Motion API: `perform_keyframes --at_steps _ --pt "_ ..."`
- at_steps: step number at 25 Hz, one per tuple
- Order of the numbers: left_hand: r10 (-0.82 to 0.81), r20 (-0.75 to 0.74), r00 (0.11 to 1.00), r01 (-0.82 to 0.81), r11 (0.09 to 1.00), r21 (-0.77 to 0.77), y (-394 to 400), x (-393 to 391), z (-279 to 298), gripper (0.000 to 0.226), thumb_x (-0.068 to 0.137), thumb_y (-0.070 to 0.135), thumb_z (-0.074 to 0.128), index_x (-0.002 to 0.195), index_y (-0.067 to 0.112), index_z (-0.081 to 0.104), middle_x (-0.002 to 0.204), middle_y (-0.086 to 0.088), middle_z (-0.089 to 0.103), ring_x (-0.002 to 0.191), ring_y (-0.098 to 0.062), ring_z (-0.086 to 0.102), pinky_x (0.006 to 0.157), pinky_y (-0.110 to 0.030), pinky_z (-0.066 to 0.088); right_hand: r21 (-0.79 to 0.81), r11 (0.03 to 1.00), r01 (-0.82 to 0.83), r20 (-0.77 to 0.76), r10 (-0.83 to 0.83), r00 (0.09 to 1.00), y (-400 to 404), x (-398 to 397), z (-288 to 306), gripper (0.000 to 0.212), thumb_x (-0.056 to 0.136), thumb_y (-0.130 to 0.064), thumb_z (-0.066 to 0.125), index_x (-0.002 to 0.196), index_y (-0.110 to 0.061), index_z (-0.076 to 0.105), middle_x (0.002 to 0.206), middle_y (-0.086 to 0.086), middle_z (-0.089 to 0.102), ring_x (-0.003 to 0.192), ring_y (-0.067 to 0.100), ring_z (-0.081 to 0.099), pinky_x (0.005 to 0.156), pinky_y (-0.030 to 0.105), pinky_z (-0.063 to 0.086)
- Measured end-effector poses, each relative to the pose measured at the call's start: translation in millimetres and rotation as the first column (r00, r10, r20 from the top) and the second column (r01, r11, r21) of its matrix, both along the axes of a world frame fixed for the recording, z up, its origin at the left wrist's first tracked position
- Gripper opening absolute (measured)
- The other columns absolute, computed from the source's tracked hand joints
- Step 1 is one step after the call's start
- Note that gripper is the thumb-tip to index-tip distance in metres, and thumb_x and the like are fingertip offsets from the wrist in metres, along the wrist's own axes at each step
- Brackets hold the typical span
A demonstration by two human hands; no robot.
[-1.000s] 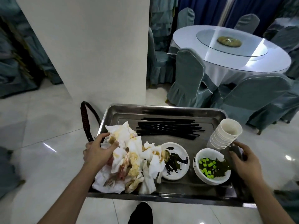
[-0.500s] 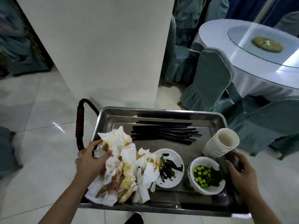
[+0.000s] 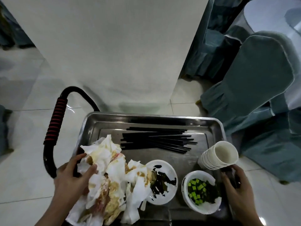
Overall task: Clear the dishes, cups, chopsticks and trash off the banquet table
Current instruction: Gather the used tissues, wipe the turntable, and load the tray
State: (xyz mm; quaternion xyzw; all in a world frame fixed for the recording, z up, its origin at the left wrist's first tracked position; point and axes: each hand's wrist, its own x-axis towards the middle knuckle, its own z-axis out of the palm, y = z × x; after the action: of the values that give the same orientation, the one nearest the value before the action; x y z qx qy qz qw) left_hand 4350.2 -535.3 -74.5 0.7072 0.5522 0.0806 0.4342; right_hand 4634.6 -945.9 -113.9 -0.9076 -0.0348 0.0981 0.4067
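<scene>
A steel tray (image 3: 146, 115) fills the lower middle of the head view. My left hand (image 3: 71, 181) grips its left rim, with the thumb pressing a heap of stained white napkins (image 3: 112, 176). Curled round the right rim is my right hand (image 3: 239, 188). Several black chopsticks (image 3: 156, 141) lie across the far half of the tray. A stack of white cups (image 3: 218, 155) lies tipped on its side at the right. A white plate (image 3: 167, 170) with dark scraps sits near the front. Beside it is a white bowl (image 3: 205, 207) with green cubes.
A wide white pillar (image 3: 105, 46) stands straight ahead. A curved black handle with a red grip (image 3: 55, 124) is left of the tray. Chairs in teal covers (image 3: 260, 75) and the round white banquet table (image 3: 268, 13) are at the right. The floor is glossy tile.
The view has swung left and closer to the pillar, and the banquet table has slid to the right edge. Both hands keep their hold on the tray.
</scene>
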Motion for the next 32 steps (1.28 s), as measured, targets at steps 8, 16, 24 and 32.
perform_keyframes --at_steps 8,16,24,32 --pt "0.084 -0.085 0.993 -0.085 0.996 -0.003 12 27 -160 0.061 0.061 0.074 0.068 0.117 0.052 0.058 0.112 -0.01 0.061 0.089 -0.027 0.067 0.086 -0.055 0.057 -0.023 0.998 -0.061 -0.066 0.059 0.996 38 69 -153 0.048 0.093 -0.027 0.069 0.133 -0.049 0.052 0.122 -0.005 0.065 0.115 0.024 0.061 0.095 0.058 0.053" --pt "0.089 -0.008 0.996 -0.089 0.996 -0.007 17 52 -298 0.044 0.08 0.036 0.082 0.101 0.064 0.055 0.111 -0.004 0.061 0.05 -0.008 0.067 0.038 -0.023 0.052 -0.05 0.997 -0.06 -0.068 0.056 0.996 46 102 -291 0.046 0.091 -0.033 0.068 0.131 -0.048 0.053 0.114 -0.005 0.065 0.108 0.026 0.063 0.079 0.035 0.055" --pt "0.073 -0.076 0.994 -0.071 0.997 0.032 33 69 -400 0.058 0.075 0.046 0.085 0.125 0.033 0.06 0.11 -0.003 0.064 0.06 -0.011 0.067 0.043 -0.032 0.054 -0.012 0.998 -0.066 -0.051 0.065 0.997 73 118 -393 0.043 0.094 -0.027 0.067 0.131 -0.044 0.053 0.116 -0.004 0.066 0.108 0.025 0.062 0.089 0.047 0.052" --pt "0.05 -0.067 0.996 -0.05 0.999 0.009 64 96 -472 0.075 0.057 0.071 0.071 0.125 0.042 0.058 0.126 -0.006 0.06 0.107 -0.03 0.063 0.075 -0.047 0.061 0.04 0.996 -0.081 -0.032 0.082 0.996 107 143 -455 0.043 0.095 -0.027 0.067 0.129 -0.048 0.053 0.117 -0.008 0.063 0.109 0.019 0.059 0.091 0.038 0.045"
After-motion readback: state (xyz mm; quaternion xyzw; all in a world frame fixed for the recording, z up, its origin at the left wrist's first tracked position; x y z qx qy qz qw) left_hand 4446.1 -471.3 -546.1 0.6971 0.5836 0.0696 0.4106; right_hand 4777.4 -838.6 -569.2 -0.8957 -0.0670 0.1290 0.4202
